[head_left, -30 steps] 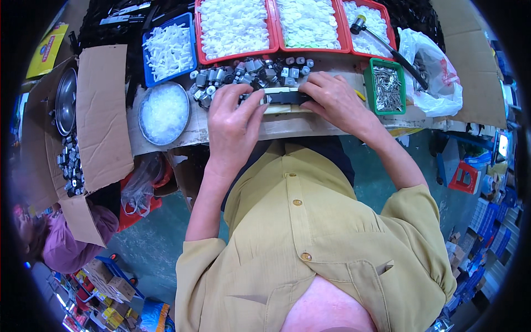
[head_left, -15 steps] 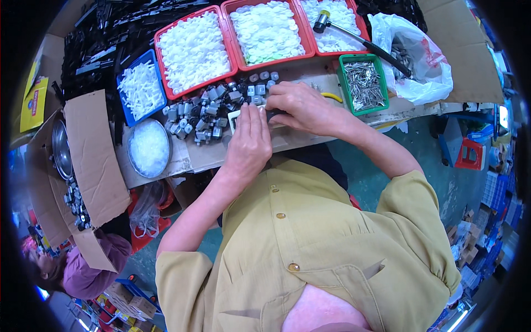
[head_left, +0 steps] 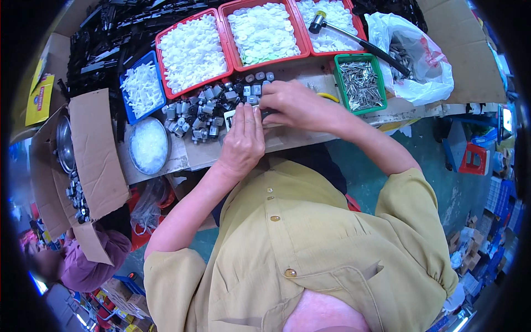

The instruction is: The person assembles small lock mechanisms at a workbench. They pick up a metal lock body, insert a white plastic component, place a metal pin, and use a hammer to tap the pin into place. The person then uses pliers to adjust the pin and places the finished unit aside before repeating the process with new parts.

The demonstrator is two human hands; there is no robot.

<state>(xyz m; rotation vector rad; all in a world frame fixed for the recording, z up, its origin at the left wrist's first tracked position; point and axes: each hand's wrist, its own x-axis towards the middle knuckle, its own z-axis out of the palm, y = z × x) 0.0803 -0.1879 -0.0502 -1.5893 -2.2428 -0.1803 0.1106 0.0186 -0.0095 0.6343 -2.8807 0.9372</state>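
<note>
Small dark part (head_left: 269, 112) at upper centre of frame, pinched between both hands, long axis roughly left-right along counter (head_left: 287, 138) edge. Just left of it, heap of grey motors (head_left: 207, 108), nearer left hand (head_left: 243, 141). Left hand flat, fingers extended, tips touching the part's left end. Right hand (head_left: 296, 105) curled over from the right, gripping the part; grip detail hidden. Green tray of pins (head_left: 358, 83) right of that.

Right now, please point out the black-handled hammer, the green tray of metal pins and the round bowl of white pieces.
black-handled hammer (head_left: 317, 22), head view, metal head
green tray of metal pins (head_left: 338, 95), head view, left rim
round bowl of white pieces (head_left: 132, 157), head view, left rim
</note>
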